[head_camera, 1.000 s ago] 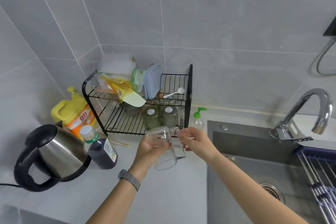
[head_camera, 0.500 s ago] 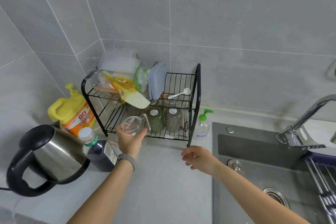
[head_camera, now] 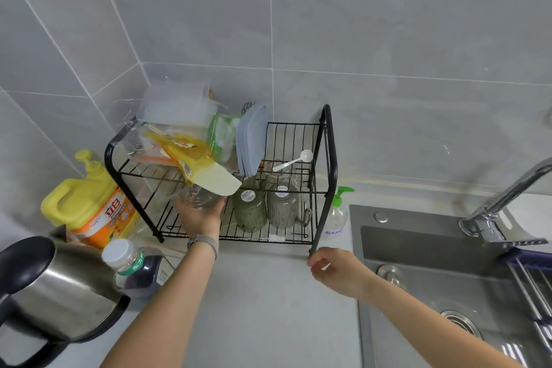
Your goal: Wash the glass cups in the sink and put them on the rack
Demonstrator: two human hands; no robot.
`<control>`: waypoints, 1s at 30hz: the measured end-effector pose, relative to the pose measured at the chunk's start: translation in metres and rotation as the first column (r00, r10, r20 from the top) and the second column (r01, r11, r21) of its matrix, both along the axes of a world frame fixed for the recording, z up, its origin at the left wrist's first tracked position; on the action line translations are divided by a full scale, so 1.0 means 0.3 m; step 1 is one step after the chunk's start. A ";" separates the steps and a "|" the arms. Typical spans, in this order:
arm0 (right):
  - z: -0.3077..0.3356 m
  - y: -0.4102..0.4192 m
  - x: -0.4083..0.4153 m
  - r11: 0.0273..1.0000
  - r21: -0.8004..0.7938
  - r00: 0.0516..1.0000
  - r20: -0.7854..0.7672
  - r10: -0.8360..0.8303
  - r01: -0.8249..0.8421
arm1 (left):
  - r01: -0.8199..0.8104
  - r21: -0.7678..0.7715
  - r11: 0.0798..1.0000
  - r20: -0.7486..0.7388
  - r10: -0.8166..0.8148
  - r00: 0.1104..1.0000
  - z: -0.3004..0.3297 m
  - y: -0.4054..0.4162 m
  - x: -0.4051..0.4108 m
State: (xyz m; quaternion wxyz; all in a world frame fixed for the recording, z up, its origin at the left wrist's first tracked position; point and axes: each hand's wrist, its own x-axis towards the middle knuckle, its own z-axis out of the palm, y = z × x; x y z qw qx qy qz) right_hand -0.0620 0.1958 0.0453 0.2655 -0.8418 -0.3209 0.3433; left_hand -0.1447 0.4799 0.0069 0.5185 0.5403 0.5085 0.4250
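A black two-tier wire rack (head_camera: pixel 328 164) stands on the counter against the tiled wall. My left hand (head_camera: pixel 199 219) reaches into its lower shelf and grips a clear glass cup (head_camera: pixel 199 198), held upside down at the shelf's left-middle. Beside it on the same shelf stand a green ribbed glass cup (head_camera: pixel 249 210) and a clear ribbed glass cup (head_camera: pixel 285 207) with a handle, both upside down. My right hand (head_camera: pixel 337 270) hovers over the counter by the rack's front right leg, fingers loosely curled, holding nothing. The steel sink (head_camera: pixel 424 284) lies at the right.
The rack's top shelf carries a yellow packet (head_camera: pixel 191 158), a blue lid (head_camera: pixel 252 139) and a white spoon (head_camera: pixel 294 160). A yellow detergent jug (head_camera: pixel 86 203), a dark bottle (head_camera: pixel 134 267) and a kettle (head_camera: pixel 50 287) crowd the left. A pump bottle (head_camera: pixel 337 215) and a faucet (head_camera: pixel 507 197) sit by the sink.
My left hand carried the clear cup from above the counter up and into the rack's lower shelf. My right hand let go of the cup and dropped toward the rack's right leg.
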 end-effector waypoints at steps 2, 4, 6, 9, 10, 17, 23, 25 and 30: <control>-0.011 0.000 0.004 1.000 -0.004 1.000 -0.010 -0.009 0.009 | 0.010 -0.032 0.999 0.020 -0.010 1.000 -0.038 0.040 0.018; -0.025 -0.002 0.005 1.000 -0.015 1.000 -0.014 -0.012 0.012 | 0.024 -0.058 0.998 0.011 -0.023 1.000 -0.075 0.065 0.031; -0.038 -0.001 0.003 1.000 -0.021 1.000 -0.019 -0.013 0.012 | 0.023 -0.072 0.997 0.005 -0.022 1.000 -0.100 0.076 0.039; -0.050 0.004 0.001 0.999 -0.032 1.000 -0.027 -0.005 0.004 | 0.042 -0.053 0.998 -0.035 -0.044 0.998 -0.119 0.079 0.048; -0.053 0.006 0.002 0.999 -0.034 0.999 -0.035 -0.007 0.006 | 0.054 -0.040 0.998 -0.056 -0.056 0.997 -0.119 0.077 0.051; -0.053 0.025 0.000 0.999 -0.042 0.995 -0.099 -0.033 0.029 | 0.110 0.027 0.994 -0.087 -0.108 0.990 -0.129 0.074 0.052; -0.050 0.024 -0.010 0.998 -0.049 0.991 -0.129 -0.043 0.037 | 0.121 -0.004 0.993 -0.071 -0.121 0.990 -0.121 0.074 0.049; -0.051 0.025 -0.009 0.998 -0.042 0.990 -0.136 -0.047 0.042 | 0.122 -0.004 0.993 -0.097 -0.122 0.988 -0.132 0.081 0.051; -0.047 0.015 -0.006 0.999 -0.018 0.987 -0.149 -0.052 0.050 | 0.082 -0.034 0.996 -0.116 -0.085 0.990 -0.172 0.092 0.055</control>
